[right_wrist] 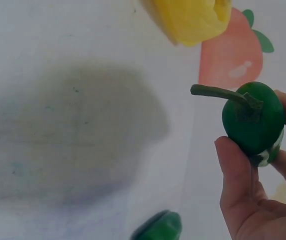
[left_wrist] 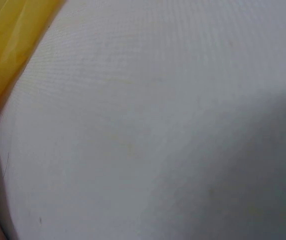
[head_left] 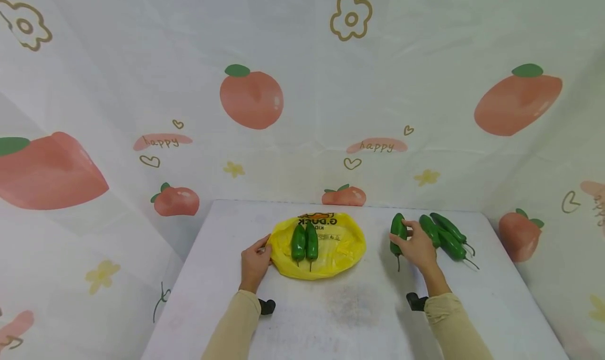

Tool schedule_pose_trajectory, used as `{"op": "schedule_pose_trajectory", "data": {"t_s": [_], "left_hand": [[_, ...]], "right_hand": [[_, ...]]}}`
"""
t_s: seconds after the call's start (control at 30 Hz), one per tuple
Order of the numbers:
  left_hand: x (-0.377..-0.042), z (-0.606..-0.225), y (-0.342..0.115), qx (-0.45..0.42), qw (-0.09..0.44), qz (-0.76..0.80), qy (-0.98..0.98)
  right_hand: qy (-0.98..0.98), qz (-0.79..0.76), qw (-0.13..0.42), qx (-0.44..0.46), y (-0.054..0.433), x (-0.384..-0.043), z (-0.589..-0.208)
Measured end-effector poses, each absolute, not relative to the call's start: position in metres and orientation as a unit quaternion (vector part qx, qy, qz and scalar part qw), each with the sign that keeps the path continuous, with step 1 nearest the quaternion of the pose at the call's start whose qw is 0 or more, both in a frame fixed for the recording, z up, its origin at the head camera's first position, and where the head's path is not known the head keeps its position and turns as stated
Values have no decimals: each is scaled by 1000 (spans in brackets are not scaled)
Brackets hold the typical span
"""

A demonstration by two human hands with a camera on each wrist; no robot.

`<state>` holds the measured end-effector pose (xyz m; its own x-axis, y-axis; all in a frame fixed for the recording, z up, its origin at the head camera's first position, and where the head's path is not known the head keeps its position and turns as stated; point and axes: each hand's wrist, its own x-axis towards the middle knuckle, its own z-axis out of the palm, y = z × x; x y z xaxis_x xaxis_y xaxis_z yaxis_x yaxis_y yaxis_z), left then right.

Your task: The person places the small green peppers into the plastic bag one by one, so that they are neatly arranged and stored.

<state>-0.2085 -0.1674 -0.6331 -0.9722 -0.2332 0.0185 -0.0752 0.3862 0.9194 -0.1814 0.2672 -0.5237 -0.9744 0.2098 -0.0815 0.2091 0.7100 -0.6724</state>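
Left hand [head_left: 255, 265]: fingers pinch the yellow bag [head_left: 347, 250] at nine o'clock; best held steady.
Right hand [head_left: 419, 248]: fingers grasp green pepper [head_left: 397, 225] at bag's three o'clock; grip lightly.

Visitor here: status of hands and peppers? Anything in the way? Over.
Left hand holding edge of yellow bag. Right hand gripping green pepper, off the bag. Two peppers lying on bag. No obstruction seen between bag and gripped pepper.
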Motion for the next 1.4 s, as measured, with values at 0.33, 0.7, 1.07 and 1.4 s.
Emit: {"op": "schedule_pose_trajectory", "data": {"t_s": [0.33,0.7,1.07,1.4], "left_hand": [[-208,-631,-168,89,76,-556,-823],[-209,-629,-168,84,80,-557,-822],[-209,-633,-170,82,89,-548,-828],[-208,-632,-169,74,89,-563,-818]], "right_hand": [[-911,399,-2,-105,249,-188,-516],[-879,462,0,-114,237,-196,-512],[-876,472,-11,-102,223,-200,-508],[-871,484,-31,-77,208,-202,-506]]}}
